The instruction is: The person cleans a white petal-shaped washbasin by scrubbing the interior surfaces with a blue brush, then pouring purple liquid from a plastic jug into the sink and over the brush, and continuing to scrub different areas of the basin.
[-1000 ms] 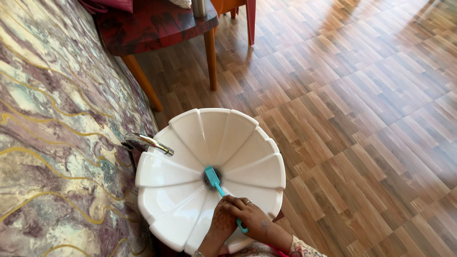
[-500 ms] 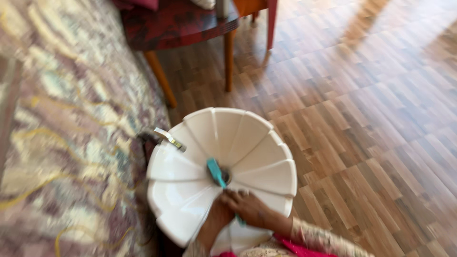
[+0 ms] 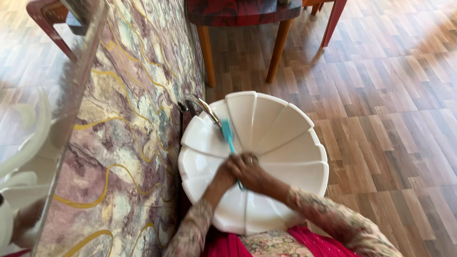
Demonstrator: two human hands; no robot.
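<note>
A white petal-shaped washbasin point(image 3: 290, 128) is mounted against a marbled wall. Both my hands meet over its middle. My right hand point(image 3: 254, 173) grips the handle of a teal brush point(image 3: 227, 134), and my left hand point(image 3: 223, 175) is closed against the same handle beside it. The brush head lies on the basin's upper-left segment, just below the chrome tap point(image 3: 202, 107). My hands hide the drain. Patterned sleeves cover both forearms.
The purple and gold marbled wall point(image 3: 133, 133) runs along the left, with a mirror edge point(image 3: 28, 143) further left. A dark red table on orange wooden legs point(image 3: 278, 47) stands behind the basin. Wood plank floor point(image 3: 390, 109) spreads to the right.
The brush head has moved from the drain at the basin's centre up to the left segment near the tap. My hands followed, and the view swung left, bringing the mirror into sight.
</note>
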